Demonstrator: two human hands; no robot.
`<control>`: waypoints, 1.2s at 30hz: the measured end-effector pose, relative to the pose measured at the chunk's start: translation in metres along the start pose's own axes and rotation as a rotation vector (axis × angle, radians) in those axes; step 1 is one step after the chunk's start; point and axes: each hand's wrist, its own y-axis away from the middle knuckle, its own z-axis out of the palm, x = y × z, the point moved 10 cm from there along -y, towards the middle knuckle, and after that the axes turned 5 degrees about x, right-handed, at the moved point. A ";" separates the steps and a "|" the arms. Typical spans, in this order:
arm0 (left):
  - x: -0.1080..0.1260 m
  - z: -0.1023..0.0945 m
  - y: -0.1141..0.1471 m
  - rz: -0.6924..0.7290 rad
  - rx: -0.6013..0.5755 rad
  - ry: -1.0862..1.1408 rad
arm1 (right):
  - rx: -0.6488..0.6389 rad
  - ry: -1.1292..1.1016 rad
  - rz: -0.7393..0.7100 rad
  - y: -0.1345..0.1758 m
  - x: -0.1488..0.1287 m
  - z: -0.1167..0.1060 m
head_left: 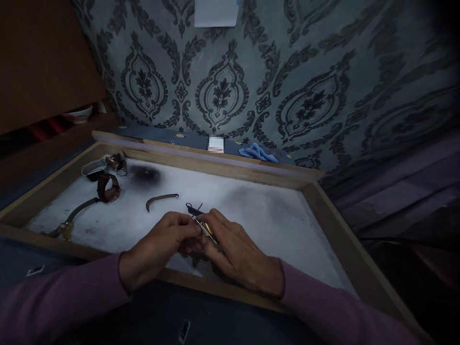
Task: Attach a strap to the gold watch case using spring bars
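Over the white-bottomed wooden tray (266, 215), my two hands meet near its front edge. My right hand (244, 254) is closed around a slim metal tool (205, 229), silver with a gold-coloured part, its tip angled toward my left fingers. My left hand (165, 244) is closed in a pinch right at that tip; whatever sits between its fingers is mostly covered. Just beyond the fingertips shows a small dark piece with a loop (193, 209). A loose, curved watch strap (161, 197) lies farther left on the white surface.
At the tray's left end are a brown watch (108, 188), a watch with a coppery band (115, 162), a pale-rimmed watch (94, 166) and a gold watch (66, 230) on a long strap. Behind the tray lie a blue cloth (259, 152) and a small box (216, 143).
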 end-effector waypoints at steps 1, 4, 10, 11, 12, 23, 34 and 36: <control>0.000 0.000 0.000 0.005 0.002 0.004 | -0.002 0.010 0.002 0.000 0.000 0.000; 0.000 0.000 -0.001 0.015 0.001 0.016 | -0.001 0.019 0.013 0.000 0.001 0.000; 0.002 0.001 0.000 0.021 -0.007 0.020 | 0.002 -0.081 -0.005 0.000 0.001 -0.001; 0.002 0.000 0.000 0.019 -0.001 0.017 | 0.005 -0.099 -0.010 0.000 0.002 -0.001; 0.001 0.000 0.000 0.018 0.004 0.017 | 0.005 -0.116 -0.016 0.000 0.002 -0.002; 0.002 -0.002 0.000 0.013 0.021 0.016 | -0.002 -0.388 0.084 0.000 0.007 -0.003; 0.006 0.000 0.001 0.056 -0.022 0.025 | -0.007 -0.765 0.197 -0.001 0.015 0.007; 0.006 0.000 0.002 0.056 -0.029 0.030 | -0.004 -0.822 0.196 -0.001 0.015 0.008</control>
